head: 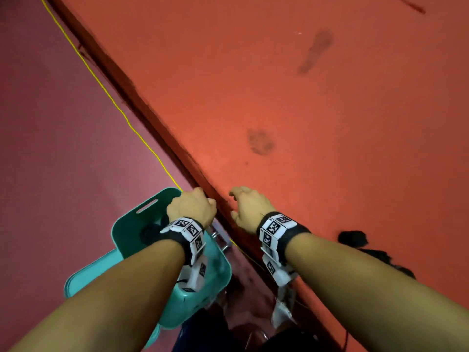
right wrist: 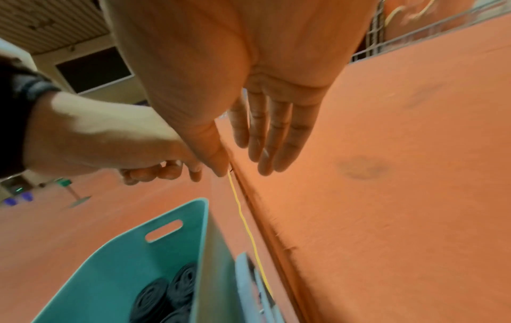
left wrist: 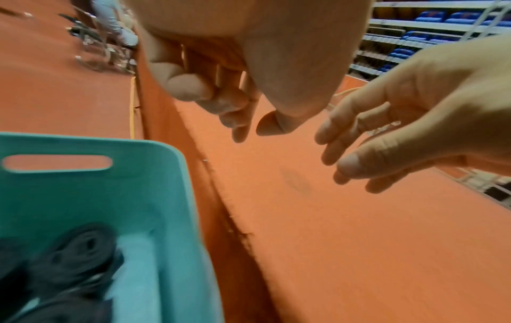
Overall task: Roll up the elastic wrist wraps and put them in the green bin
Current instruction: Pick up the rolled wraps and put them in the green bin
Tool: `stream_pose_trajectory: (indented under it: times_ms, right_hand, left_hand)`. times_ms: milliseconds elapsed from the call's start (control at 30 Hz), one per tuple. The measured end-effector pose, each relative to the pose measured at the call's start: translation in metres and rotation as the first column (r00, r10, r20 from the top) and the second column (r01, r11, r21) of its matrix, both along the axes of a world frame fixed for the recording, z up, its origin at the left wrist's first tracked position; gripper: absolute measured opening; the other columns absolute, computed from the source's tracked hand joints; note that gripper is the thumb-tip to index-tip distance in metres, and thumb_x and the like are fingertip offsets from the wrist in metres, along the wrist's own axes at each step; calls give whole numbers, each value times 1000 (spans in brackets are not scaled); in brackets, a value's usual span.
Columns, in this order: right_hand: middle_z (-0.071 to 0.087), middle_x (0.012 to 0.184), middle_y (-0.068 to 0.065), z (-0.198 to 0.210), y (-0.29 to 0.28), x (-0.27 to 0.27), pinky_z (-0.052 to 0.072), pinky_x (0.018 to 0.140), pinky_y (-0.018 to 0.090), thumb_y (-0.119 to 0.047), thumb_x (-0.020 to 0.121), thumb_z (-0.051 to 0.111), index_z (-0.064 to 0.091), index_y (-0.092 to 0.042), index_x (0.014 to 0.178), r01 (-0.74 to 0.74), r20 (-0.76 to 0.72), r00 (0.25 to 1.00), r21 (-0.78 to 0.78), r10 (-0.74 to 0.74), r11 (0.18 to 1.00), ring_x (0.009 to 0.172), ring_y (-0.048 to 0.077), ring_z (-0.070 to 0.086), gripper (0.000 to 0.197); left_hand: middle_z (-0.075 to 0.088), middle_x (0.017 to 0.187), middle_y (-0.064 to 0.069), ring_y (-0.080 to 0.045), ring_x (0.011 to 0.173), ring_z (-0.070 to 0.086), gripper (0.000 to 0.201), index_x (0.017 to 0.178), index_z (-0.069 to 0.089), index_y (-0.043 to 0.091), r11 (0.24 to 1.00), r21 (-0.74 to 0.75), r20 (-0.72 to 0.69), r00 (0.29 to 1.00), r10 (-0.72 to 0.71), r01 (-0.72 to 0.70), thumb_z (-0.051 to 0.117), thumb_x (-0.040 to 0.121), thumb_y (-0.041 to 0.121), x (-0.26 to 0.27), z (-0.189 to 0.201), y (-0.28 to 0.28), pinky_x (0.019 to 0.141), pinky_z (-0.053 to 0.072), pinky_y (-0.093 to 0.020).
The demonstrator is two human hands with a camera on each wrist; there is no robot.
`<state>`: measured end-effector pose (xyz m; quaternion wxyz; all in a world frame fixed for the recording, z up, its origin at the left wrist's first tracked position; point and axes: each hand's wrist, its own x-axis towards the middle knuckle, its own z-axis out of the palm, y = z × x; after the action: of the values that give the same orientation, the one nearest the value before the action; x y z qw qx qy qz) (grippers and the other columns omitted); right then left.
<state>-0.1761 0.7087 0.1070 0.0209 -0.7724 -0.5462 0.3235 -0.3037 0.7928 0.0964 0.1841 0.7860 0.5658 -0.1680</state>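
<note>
The head camera is looking steeply down over both forearms. Both wrist cameras are facing forward from close up, sharing the green bin (left wrist: 155, 196).

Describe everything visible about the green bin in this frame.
The green bin is teal-green, smooth plastic by the look, with rounded corners and a slot handle cut near its rim. It stands open-topped, lower than the orange platform and beside its edge. Several rolled black wraps lie inside. The left hand hangs over its far corner with curled fingers, holding nothing; whether it touches the rim is unclear.
</note>
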Motion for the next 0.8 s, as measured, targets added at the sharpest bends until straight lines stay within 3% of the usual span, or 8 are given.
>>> stream_pose_trajectory:
  times_ms: [200,467,633,800]
  right_hand:
    - [59,129,3,9,-139,119,50,95,39,-27,91,64,52,-19,135,345,54,937,-7,-344,939,115,31,62,47]
    - [54,128,7,-10,-350,208,45,95,36,-27,93,64,52,-15,136,737,124,676,-84,-727,671,121,31,55,46]
    - [49,134,6,-36,-434,228,44,102,39,-28,93,66,46,-15,141,831,125,552,-165,-825,531,129,29,47,54]
    - [44,140,4,-71,-452,237,47,102,41,-33,88,72,39,-21,145,811,55,564,-226,-824,540,130,31,46,67]
  left_hand:
    - [69,114,-20,-43,106,65,37,112,64,18,966,-76,54,969,-242,246,50,87,41,114,12,-87,88,51,-42]
    - [71,115,-8,-35,107,66,32,119,62,30,777,-292,150,829,-538,557,58,90,42,228,-20,-243,89,54,-37]
    - [68,120,-3,-31,110,64,33,120,59,31,655,-388,155,746,-647,649,63,88,42,259,-48,-317,89,53,-38]
    - [68,121,-2,-31,110,65,36,122,60,32,602,-430,113,701,-704,673,63,88,44,267,-65,-353,92,55,-44]
